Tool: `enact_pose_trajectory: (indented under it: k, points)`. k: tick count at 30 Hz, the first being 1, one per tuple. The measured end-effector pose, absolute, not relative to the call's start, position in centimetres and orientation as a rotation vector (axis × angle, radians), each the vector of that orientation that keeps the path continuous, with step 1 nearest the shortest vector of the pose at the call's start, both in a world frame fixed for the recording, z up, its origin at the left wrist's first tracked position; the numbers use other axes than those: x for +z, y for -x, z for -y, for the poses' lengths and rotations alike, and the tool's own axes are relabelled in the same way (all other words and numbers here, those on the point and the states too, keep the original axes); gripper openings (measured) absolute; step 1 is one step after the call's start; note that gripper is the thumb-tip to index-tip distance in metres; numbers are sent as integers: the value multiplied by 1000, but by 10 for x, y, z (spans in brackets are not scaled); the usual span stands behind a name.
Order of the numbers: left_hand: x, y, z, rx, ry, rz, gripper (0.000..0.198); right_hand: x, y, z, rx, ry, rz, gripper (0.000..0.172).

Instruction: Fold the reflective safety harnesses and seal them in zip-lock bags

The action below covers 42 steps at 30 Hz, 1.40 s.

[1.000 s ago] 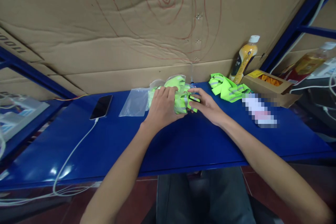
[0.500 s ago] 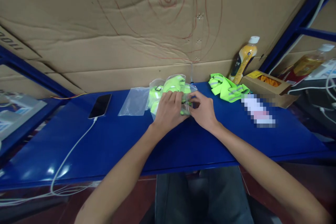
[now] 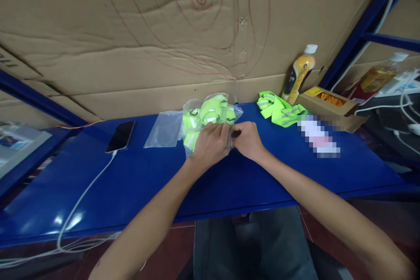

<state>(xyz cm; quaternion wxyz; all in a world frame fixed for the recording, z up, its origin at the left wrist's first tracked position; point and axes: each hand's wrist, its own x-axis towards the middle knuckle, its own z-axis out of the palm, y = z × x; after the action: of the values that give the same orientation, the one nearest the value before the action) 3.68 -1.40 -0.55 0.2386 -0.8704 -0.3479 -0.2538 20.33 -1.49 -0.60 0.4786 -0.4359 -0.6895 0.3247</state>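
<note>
Several clear plastic bags with folded neon-yellow reflective straps [image 3: 211,109] lie in a pile by the cardboard wall. In front of the pile, my left hand [image 3: 212,141] is closed on the edge of a clear plastic bag, its fingers curled. Close beside it, my right hand [image 3: 247,140] pinches the right edge of the same bag. Most of that bag is hidden under my fingers, and its contents hardly show. Left of the pile, a flat clear plastic bag [image 3: 163,129] rests on the blue table [image 3: 138,183].
A loose neon-yellow reflective strap [image 3: 280,109] lies to the right, before a yellow drink bottle [image 3: 300,74]. Beyond are an open cardboard box [image 3: 328,103] and a blurred-out paper [image 3: 318,135]. At left, a phone [image 3: 120,135] is plugged into a white cable [image 3: 87,197].
My right hand has closed in toward my left, its fingers now tighter on the bag's edge. Both hands sit slightly lower against the pile, uncovering more of it. The view has shifted a little.
</note>
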Motion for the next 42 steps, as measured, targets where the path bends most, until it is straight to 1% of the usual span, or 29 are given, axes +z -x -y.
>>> enact_pose_trajectory:
  k: [2,4,6,7,9,10,11,12,14,17,18,21,23,25,27,29,30,31,32,34,35,38,42]
  points:
    - [-8,-40,15,-707,2380,981,16,-5,-196,19,680,1117,1636,14]
    - [-7,-42,16,-721,2386,1047,14,-4,-194,21,693,1104,1607,14]
    - [-3,-42,16,-772,2372,1154,16,-1,-198,18,847,1046,1571,7]
    - [0,-41,16,-817,2345,1230,25,0,-202,17,961,1006,1536,6]
    - [5,-40,15,-910,2272,1392,49,1,-209,14,1182,924,1466,29]
    - [8,-38,15,-942,2243,1460,58,1,-212,14,1265,891,1457,38]
    - [10,-37,15,-955,2231,1507,63,0,-215,15,1321,863,1479,45]
    - [11,-36,14,-951,2236,1531,62,-2,-216,16,1345,838,1535,49]
    - [10,-33,13,-920,2268,1524,55,-6,-215,20,1318,784,1704,49]
    - [5,-30,12,-861,2309,1470,43,-8,-210,25,1120,728,1926,40]
    - [3,-30,12,-851,2318,1447,41,-7,-208,26,1048,718,1971,39]
    - [-1,-30,14,-844,2350,1370,36,-4,-206,26,979,679,2023,51]
    - [-1,-33,15,-862,2380,1353,36,-4,-208,24,1103,660,2010,52]
    - [3,-36,18,-908,2455,1339,43,-6,-210,20,1308,689,1909,51]
    - [11,-36,20,-978,2586,1290,60,-10,-213,15,1445,747,1732,54]
    - [21,-33,21,-1073,2706,1262,81,-12,-216,10,1446,777,1571,58]
    - [26,-29,21,-1132,2729,1299,86,-12,-217,8,1410,776,1529,59]
    - [31,-25,21,-1190,2723,1386,85,-11,-219,6,1366,767,1513,58]
    - [34,-20,20,-1243,2700,1506,78,-9,-220,5,1318,754,1507,56]
    - [39,-14,18,-1280,2697,1745,52,-5,-223,4,1240,718,1505,51]
    - [39,-13,17,-1273,2742,1826,48,-3,-224,4,1212,701,1508,49]
    - [35,-17,16,-1343,2896,1872,61,3,-226,6,1165,662,1539,44]
    - [23,-27,13,-1524,2897,1937,64,6,-228,7,1135,692,1568,53]
